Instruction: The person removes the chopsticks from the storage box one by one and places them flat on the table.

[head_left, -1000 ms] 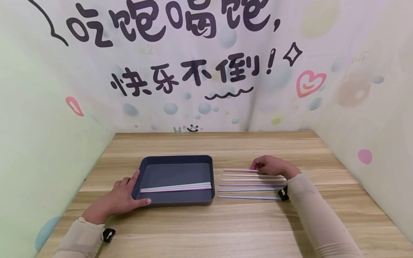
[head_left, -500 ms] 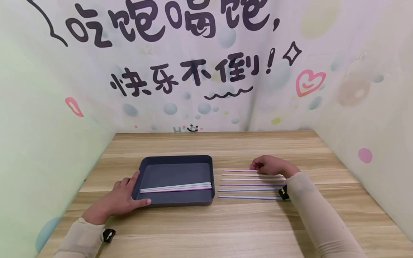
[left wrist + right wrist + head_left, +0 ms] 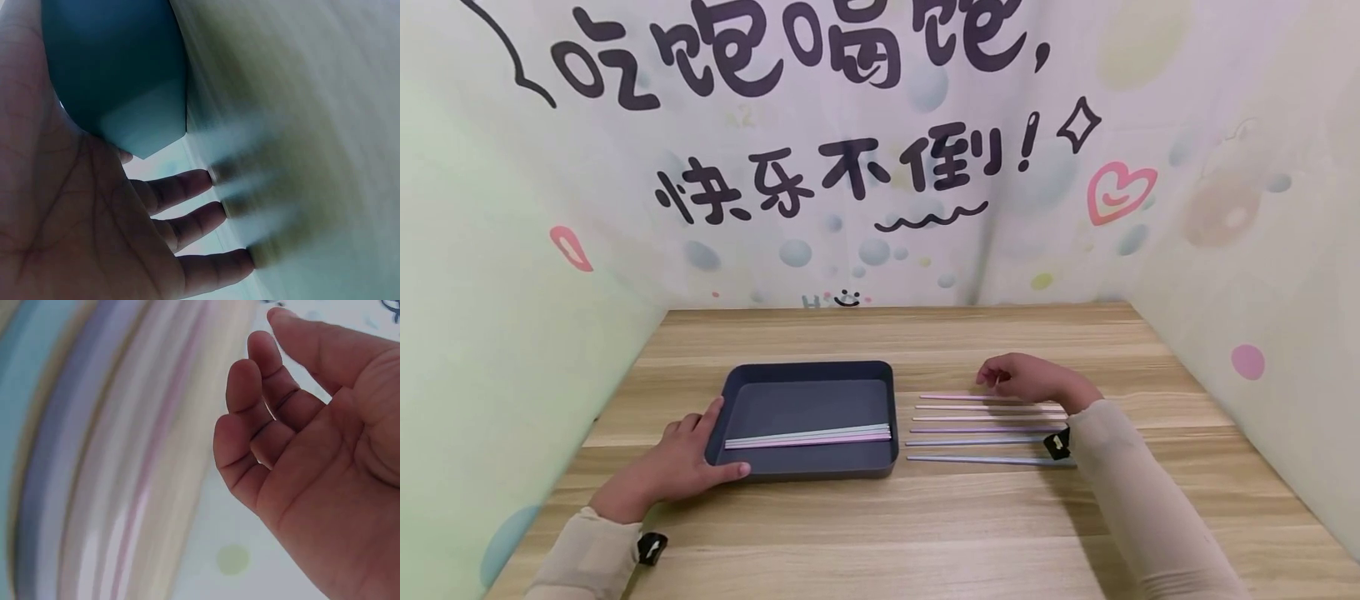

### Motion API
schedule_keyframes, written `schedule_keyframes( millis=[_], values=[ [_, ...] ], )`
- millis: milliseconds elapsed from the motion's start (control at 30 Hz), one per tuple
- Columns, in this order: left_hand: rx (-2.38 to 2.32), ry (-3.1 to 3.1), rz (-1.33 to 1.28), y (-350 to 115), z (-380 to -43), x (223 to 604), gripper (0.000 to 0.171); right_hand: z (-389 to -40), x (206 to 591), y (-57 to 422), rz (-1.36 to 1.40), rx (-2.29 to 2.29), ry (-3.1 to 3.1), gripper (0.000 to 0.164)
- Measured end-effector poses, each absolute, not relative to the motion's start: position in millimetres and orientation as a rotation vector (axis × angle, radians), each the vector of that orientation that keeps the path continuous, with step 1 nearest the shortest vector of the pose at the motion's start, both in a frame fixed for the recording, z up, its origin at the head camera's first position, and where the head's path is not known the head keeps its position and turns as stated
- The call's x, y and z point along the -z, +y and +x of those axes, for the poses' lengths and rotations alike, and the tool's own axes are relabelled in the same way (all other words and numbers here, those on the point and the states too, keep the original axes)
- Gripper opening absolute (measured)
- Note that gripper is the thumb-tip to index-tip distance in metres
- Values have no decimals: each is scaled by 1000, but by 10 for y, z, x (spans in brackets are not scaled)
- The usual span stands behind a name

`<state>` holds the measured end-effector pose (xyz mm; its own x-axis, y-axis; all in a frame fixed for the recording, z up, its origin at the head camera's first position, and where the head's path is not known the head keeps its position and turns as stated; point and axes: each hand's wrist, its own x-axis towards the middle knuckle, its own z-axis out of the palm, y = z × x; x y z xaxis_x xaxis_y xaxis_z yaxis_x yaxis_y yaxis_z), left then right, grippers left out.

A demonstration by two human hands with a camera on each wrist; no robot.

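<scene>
In the head view my left hand rests at the left side of a dark grey rectangular tray, thumb along its front rim. The left wrist view shows the tray's corner against this hand, three fingers extended beside it. Several pale chopsticks lie together inside the tray. To its right, several separate chopsticks in pink, white, purple and blue lie in near-parallel rows on the table. My right hand hovers over the rearmost pink chopstick. Its fingers are loosely bent, holding nothing.
A wooden table carries everything. White printed walls close it in at the back and both sides. The right forearm sleeve passes close by the right ends of the chopsticks.
My right hand has lifted slightly off the rearmost pink chopstick and shifted a little back. The chopsticks lie where they were. My left hand and the tray have kept their place.
</scene>
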<state>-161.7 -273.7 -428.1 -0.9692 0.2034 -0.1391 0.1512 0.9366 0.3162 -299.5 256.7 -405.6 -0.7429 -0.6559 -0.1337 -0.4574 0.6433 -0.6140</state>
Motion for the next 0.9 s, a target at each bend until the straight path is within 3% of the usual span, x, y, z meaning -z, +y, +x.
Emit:
schedule_keyframes(
  millis=[900],
  values=[
    [-470,2922,272,-2748,-1609,4267,119,-2856,3678,988,-1159,899,2402,26]
  ],
)
